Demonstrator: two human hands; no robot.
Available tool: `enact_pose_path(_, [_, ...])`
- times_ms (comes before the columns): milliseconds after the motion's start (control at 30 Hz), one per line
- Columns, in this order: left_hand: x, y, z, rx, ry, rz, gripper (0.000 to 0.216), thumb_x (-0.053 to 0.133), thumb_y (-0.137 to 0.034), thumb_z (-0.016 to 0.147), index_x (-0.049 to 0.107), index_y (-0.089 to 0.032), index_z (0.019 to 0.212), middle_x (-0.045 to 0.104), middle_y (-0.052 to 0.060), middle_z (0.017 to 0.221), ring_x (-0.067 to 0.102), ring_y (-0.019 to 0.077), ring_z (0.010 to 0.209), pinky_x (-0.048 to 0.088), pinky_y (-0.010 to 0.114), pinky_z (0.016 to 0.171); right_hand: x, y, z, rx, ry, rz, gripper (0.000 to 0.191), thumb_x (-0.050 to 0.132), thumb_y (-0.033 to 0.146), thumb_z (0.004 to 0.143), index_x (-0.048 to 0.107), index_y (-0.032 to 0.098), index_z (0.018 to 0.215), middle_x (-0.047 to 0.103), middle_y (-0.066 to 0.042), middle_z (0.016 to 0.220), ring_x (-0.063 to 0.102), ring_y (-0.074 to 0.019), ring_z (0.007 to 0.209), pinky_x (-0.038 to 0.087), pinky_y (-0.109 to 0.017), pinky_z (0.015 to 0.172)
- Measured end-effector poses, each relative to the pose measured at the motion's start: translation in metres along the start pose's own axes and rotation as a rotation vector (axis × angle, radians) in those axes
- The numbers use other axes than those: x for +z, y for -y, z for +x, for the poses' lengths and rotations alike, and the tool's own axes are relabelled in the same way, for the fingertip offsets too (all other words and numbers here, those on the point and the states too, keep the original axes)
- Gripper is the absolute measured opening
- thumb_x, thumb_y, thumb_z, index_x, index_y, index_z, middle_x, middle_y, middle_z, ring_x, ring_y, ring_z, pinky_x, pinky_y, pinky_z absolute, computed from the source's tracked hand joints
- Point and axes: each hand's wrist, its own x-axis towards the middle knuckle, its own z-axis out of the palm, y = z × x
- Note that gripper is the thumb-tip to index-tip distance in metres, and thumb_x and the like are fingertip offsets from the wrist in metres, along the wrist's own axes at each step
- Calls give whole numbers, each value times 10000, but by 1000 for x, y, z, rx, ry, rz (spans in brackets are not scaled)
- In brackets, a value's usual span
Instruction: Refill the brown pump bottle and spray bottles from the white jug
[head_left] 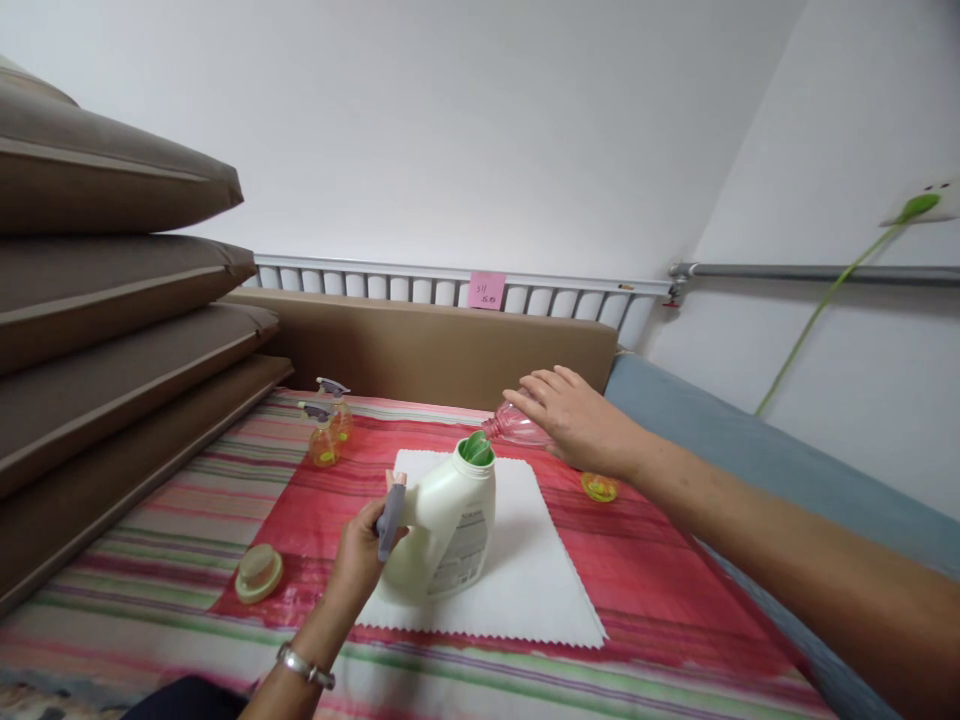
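Note:
A pale green detergent jug stands on a white cloth with a zigzag edge. Its mouth is uncapped, and the inside of the neck is bright green. My right hand is wrapped around a clear plastic bottle, tilted so that its neck meets the jug's mouth. At the jug's handle side, my left hand is closed on a grey spray trigger head. Whether its hidden fingers also grip the jug's handle, I cannot tell.
Two spray bottles with yellow bottoms stand back left. A pale round cap lies at left on red plastic sheeting. A yellow-bottomed object sits under my right wrist. Stacked brown cushions rise at left; a radiator lines the wall.

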Motion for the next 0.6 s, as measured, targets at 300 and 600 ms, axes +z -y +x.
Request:
enact_pose_path(300, [-1,-1,-1,-1,0,1,400,698,-236,595,673,-165,988,677,2,756,586,173,659,464,254,635,-1,-2,6,-65,-12,-96,577,516,47,664,466,148,1229,537,-160,1176,452,-297,1086,301,-468,933])
enact_pose_path(600, [-1,-3,-1,-5,-2,-2,374,700,-232,590,684,-160,957,662,-5,723,579,166,636,464,246,606,-6,-4,14,-124,-27,-135,570,543,52,650,490,161,1206,540,-158,1187,450,-307,1096,268,-484,956])
